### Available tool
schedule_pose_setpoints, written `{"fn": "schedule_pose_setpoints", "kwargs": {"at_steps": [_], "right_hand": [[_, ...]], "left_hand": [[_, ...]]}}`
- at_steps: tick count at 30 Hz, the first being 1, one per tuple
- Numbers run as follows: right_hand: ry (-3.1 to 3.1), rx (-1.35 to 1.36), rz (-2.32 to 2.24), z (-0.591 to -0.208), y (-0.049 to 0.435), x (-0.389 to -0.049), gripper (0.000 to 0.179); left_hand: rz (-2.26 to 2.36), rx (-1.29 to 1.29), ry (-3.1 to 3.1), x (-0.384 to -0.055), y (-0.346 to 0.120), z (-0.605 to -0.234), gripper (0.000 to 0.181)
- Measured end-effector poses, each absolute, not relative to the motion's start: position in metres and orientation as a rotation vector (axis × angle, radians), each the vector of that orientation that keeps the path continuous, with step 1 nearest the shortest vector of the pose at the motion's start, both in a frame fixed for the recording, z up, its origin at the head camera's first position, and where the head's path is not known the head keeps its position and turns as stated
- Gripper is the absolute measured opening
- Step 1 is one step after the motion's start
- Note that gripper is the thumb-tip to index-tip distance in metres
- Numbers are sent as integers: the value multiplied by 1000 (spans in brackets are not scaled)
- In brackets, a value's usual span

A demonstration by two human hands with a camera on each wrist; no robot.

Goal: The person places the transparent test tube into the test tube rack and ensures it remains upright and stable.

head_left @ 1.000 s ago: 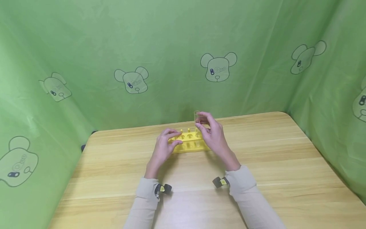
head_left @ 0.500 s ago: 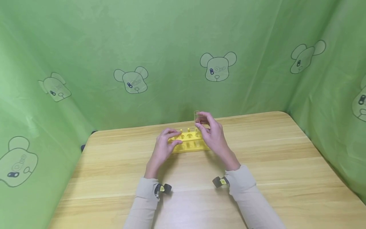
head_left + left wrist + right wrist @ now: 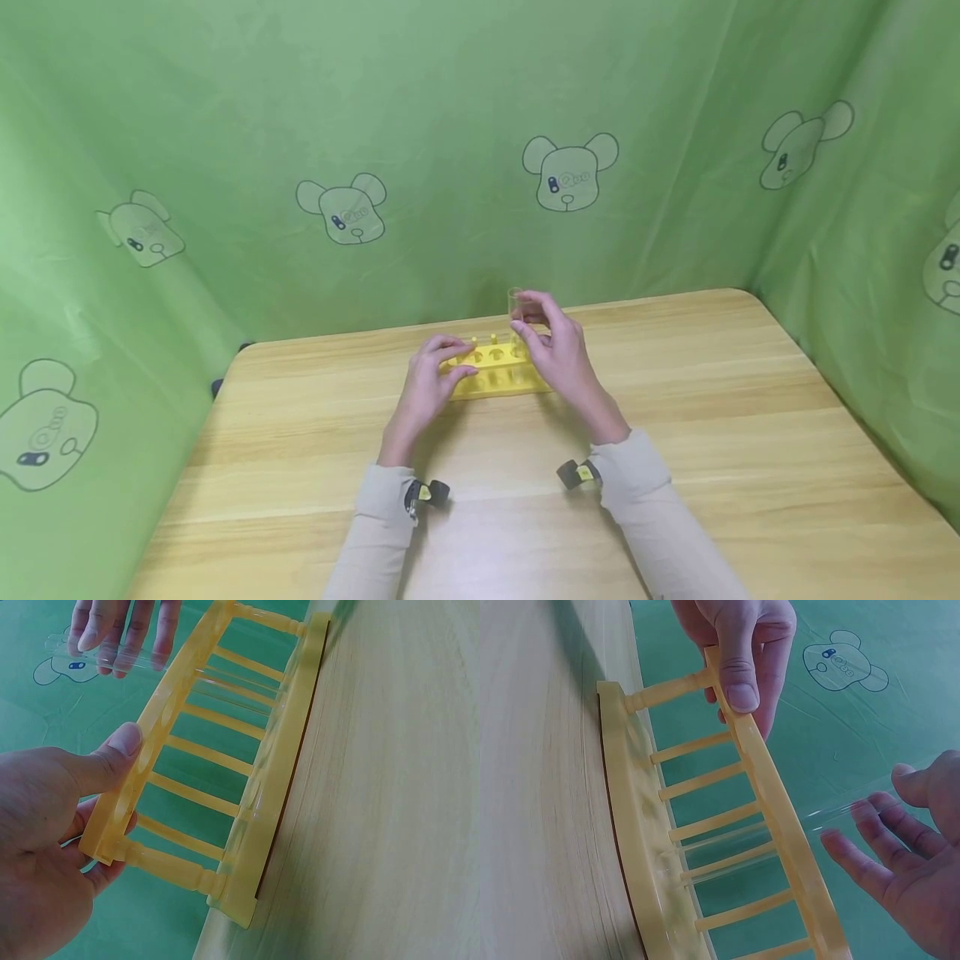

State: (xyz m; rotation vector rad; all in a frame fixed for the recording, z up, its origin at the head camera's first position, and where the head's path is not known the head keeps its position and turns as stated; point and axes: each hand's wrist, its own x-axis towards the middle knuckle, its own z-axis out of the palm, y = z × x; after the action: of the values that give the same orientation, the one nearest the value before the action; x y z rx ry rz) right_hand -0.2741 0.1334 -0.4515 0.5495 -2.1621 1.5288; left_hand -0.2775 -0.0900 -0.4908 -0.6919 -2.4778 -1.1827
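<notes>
A yellow test tube rack (image 3: pixel 491 362) stands near the table's back edge, with a row of round holes in its upper bar. My left hand (image 3: pixel 429 379) grips that bar at the left end, thumb in front and fingers behind, as the left wrist view also shows. A clear test tube (image 3: pixel 514 305) stands upright in a hole toward the right side. Its lower part (image 3: pixel 720 855) shows between the bars, reaching down to the base. My right hand (image 3: pixel 558 346) holds the tube's upper part between thumb and fingers. That hand hides the rack's right end in the head view.
The wooden table (image 3: pixel 495 492) extends in front of the rack and to both sides. Close behind the rack hangs a green curtain (image 3: pixel 450 258) with bear-head prints, and it continues along both sides. Each wrist wears a small black camera.
</notes>
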Motion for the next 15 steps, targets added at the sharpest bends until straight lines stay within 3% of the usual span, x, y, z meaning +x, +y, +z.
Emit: {"fn": "schedule_pose_setpoints", "kwargs": {"at_steps": [15], "right_hand": [[-2179,539,1555,-450,135,-272,39]], "left_hand": [[-1206,-670,-2520,-276,-90,-489,38]]}}
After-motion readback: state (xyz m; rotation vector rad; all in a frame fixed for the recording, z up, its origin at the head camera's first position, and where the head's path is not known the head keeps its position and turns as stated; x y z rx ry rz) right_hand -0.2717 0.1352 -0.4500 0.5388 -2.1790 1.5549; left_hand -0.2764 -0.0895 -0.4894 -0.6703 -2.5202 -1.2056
